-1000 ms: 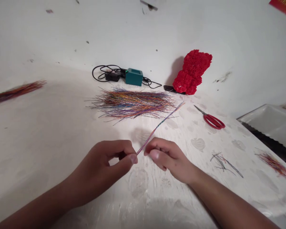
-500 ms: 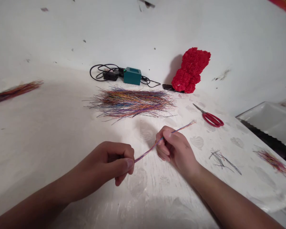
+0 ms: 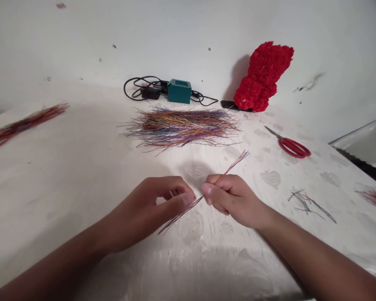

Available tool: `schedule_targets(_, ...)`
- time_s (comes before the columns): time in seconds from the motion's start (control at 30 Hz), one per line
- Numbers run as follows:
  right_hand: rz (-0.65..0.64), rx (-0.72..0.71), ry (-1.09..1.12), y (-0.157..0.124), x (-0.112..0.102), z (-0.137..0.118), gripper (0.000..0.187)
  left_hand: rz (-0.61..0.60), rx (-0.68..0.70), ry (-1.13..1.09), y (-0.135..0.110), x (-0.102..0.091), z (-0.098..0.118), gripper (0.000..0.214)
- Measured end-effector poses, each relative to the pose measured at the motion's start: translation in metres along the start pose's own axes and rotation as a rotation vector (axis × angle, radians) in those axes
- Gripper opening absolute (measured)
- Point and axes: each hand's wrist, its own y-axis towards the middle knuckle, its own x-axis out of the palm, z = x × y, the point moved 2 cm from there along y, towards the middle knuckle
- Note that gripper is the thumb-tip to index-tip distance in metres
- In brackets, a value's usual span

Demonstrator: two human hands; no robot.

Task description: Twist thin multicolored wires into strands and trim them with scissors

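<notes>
My right hand [image 3: 233, 198] pinches a thin bundle of multicoloured wires [image 3: 230, 168] between thumb and fingers. The bundle's upper end fans out toward the far right, and its lower end [image 3: 175, 220] splays out below my left hand. My left hand [image 3: 147, 209] is curled, with thumb and forefinger together, and the wires pass just beneath its thumb. Both hands are close together above a white table [image 3: 65, 175]. Beyond them lies a large loose pile of multicoloured wires [image 3: 181, 127].
Red-handled scissors [image 3: 293, 147] and a small tangle of dark wires [image 3: 307, 205] lie to the right. Further wire bunches lie at the left [image 3: 25, 125] and right [image 3: 374, 198] edges. Along the wall are a teal box [image 3: 179, 91], black cables [image 3: 141, 86], a red paper-flower figure [image 3: 263, 77].
My hands have come closer together. The lower end of the wire bundle no longer sits gripped in my left hand and now sticks out free below it, spread apart.
</notes>
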Motion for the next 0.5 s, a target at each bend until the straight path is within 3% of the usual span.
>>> schedule_targets(0.17,-0.085,-0.038,-0.068,-0.001,0.003,-0.001,0.031,-0.014,0.006,0.071,0.001,0.011,0.003,0.03)
schedule_targets(0.5,-0.006,-0.096,-0.111,-0.002,0.004,-0.005,0.037,0.091,0.027,0.094,-0.001,0.013,0.003,0.03)
